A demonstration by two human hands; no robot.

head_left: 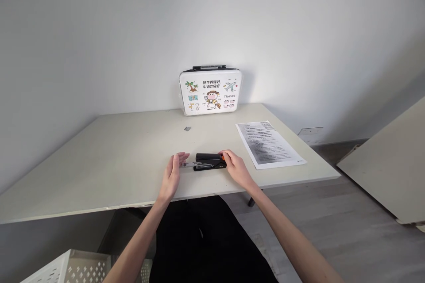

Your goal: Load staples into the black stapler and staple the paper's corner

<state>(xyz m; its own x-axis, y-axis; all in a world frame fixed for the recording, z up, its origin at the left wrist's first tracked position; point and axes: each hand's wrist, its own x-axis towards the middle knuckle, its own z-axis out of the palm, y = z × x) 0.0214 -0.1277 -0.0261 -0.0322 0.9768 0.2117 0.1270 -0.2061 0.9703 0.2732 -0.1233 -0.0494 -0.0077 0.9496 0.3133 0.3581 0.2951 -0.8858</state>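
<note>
A black stapler (209, 162) with an orange part at its right end lies on its side along the near part of the table. Its metal staple tray (190, 164) sticks out to the left. My right hand (236, 169) is closed around the stapler's right end. At the tray's left tip is my left hand (171, 176), its fingers stretched out and the palm side facing the tray. Whether the left palm touches the tip is hard to make out. Beyond the stapler lie small grey pieces (187, 128) that look like staple strips.
A white printed case (210, 93) with a black handle stands against the wall at the back of the table (126, 154). A printed sheet of paper (270, 146) lies on the right. Below the table's front edge, a white perforated basket (88, 265) sits at lower left.
</note>
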